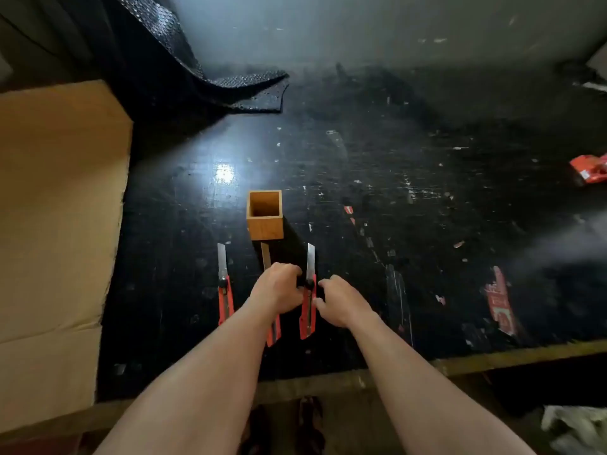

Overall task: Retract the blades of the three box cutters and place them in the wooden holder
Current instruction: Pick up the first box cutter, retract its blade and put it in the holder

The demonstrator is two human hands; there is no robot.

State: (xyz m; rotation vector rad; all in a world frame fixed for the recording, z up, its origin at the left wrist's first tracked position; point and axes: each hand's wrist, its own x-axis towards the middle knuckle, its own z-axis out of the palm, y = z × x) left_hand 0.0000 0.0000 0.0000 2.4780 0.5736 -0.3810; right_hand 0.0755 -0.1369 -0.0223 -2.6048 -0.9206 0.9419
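- Head view: our left hand [279, 285] and right hand [338, 300] flank the right box cutter [308, 310], fingers curled at its slider; whether they pinch it, we cannot tell.
- Its long axis runs away from us, blade out, towards the wooden holder [264, 228] just beyond.

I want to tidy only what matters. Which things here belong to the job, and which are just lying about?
Job: left box cutter, middle box cutter, right box cutter, wooden holder.

Lying about: cardboard, black mat, red packet.
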